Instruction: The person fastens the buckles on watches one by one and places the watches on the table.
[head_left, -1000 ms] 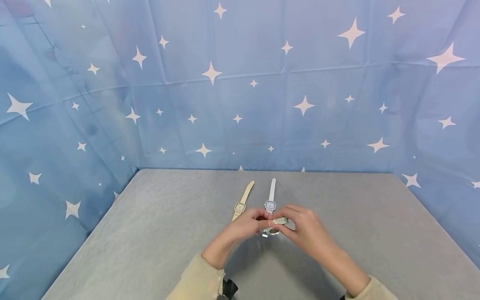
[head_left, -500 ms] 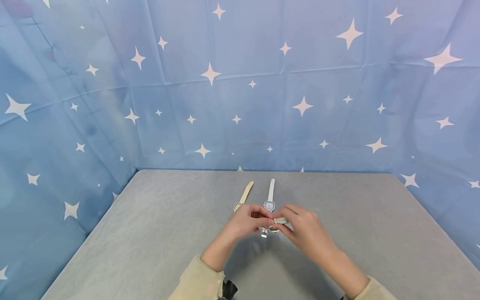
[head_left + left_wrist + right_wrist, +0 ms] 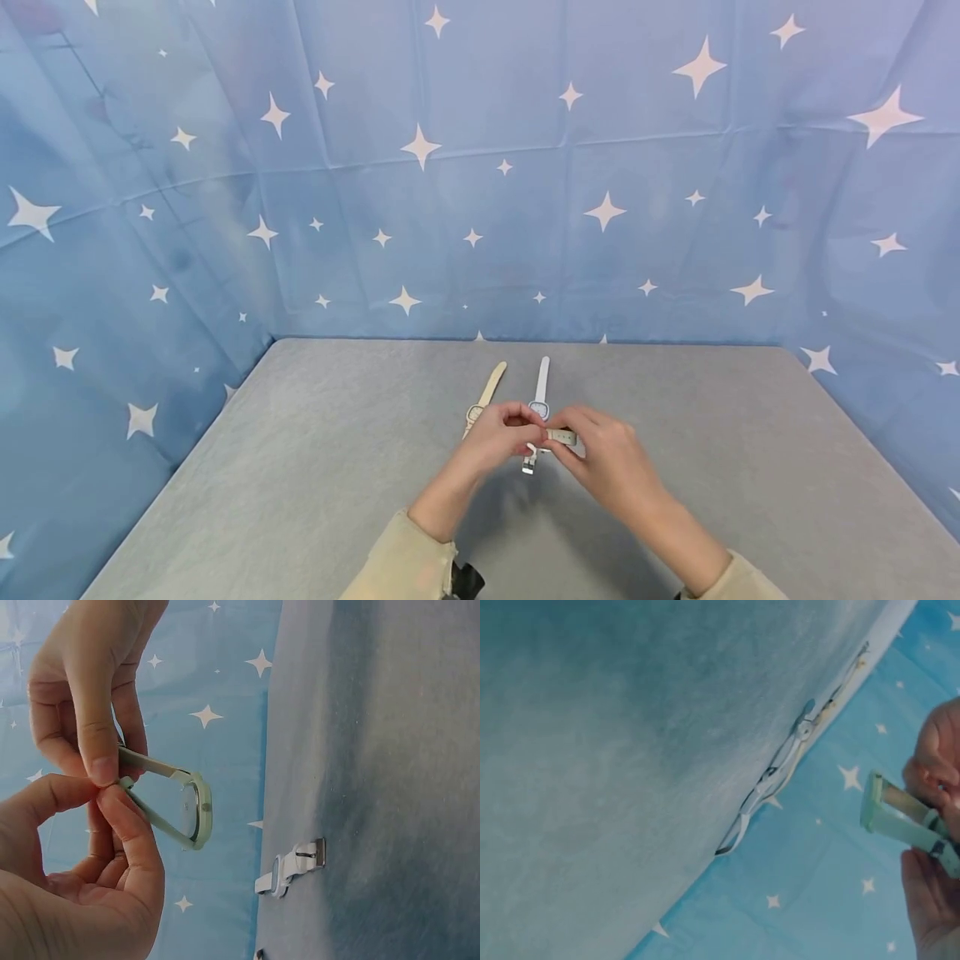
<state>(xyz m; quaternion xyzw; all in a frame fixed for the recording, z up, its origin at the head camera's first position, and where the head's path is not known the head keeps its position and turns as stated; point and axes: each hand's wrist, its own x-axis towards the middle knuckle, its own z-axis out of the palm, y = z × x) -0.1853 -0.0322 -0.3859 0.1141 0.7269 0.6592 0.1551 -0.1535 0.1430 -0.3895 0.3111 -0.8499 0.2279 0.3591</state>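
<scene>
A pale green wristwatch hangs in the air above the table, its strap bent into a loop. My left hand pinches one strap end between thumb and index finger. From the other side my right hand pinches the strap close by, and the fingertips of both hands meet there. In the head view a punched strap piece shows between the right fingers, while the case is mostly hidden. The left wrist view shows the round case at the loop's far end. Whether the buckle is fastened is hidden by the fingers.
Behind the hands a white wristwatch lies flat, its buckle toward me. To its left lies a cream wristwatch, partly covered by the left hand. Both rest on a grey table backed by a blue star-patterned cloth.
My left hand has risen slightly and moved nearer the right. The green watch's case has slipped mostly out of sight in the head view. The watches on the table stay put.
</scene>
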